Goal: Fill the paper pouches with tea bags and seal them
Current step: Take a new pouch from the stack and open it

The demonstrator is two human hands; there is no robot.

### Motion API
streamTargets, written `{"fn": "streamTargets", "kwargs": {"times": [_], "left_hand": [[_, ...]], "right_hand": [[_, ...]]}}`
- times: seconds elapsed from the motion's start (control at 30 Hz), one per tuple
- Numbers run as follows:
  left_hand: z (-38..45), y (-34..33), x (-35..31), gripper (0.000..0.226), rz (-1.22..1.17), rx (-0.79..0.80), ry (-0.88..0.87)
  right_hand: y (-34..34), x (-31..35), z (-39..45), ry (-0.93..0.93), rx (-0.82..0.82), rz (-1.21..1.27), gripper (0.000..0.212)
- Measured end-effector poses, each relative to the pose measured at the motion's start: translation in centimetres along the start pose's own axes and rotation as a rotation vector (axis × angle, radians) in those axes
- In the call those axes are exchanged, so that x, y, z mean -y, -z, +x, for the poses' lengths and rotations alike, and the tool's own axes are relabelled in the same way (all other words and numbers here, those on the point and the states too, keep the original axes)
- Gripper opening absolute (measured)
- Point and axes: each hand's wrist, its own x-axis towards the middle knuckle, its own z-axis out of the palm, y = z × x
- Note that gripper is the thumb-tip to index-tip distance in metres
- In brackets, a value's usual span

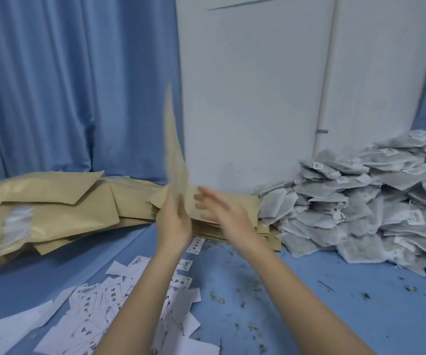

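2 bare forearms, no sleeves in view; left hand [172, 221] and right hand [222, 211] ungloved, motion-blurred.

We have a single view, from a camera worn on the person's head, looking forward and down over a blue table [334, 316]. Both forearms enter from six o'clock and reach toward the centre, so we sit close behind the hands. The lens is wide (straight edges bow near the borders). At twelve o'clock it faces a white panel [253, 98], at ten o'clock a blue curtain [66, 85]. No second view shares the scene.
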Motion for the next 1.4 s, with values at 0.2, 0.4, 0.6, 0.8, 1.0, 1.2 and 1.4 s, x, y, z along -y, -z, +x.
{"fn": "streamTargets", "kwargs": {"times": [0.2,0.4,0.6,0.8,1.0,1.2,1.4], "left_hand": [[-3.4,2.5,0.9,0.103,0.700,0.130,-0.365],[-5.7,2.0,2.8,0.098,0.891,0.108,-0.426],[-6.6,1.6,3.2,0.110,0.815,0.736,-0.031],[-6.4,-0.5,-1.8,0.084,-0.056,0.666,0.155],[-6.0,-4.9,-6.1,0.062,-0.002,0.429,0.235],[-6.2,-5.9,-6.6,0.047,0.177,0.233,0.133],[-6.7,-6.1,-6.0,0.032,-0.092,0.211,0.235]], "right_hand": [[5.3,4.7,-1.1,-0.110,-0.222,0.517,0.048],[7.1,4.2,-3.1,-0.192,-0.353,0.377,0.016],[7.8,0.8,-2.8,-0.399,-0.412,0.452,0.002],[7.9,-1.4,-3.7,-0.447,-0.387,0.571,0.006],[7.8,-1.6,-3.7,-0.384,-0.345,0.472,0.004],[7.8,-1.3,-4.4,-0.376,-0.198,0.401,0.009],[7.9,-1.2,-4.8,-0.417,-0.051,0.500,0.019]]}}
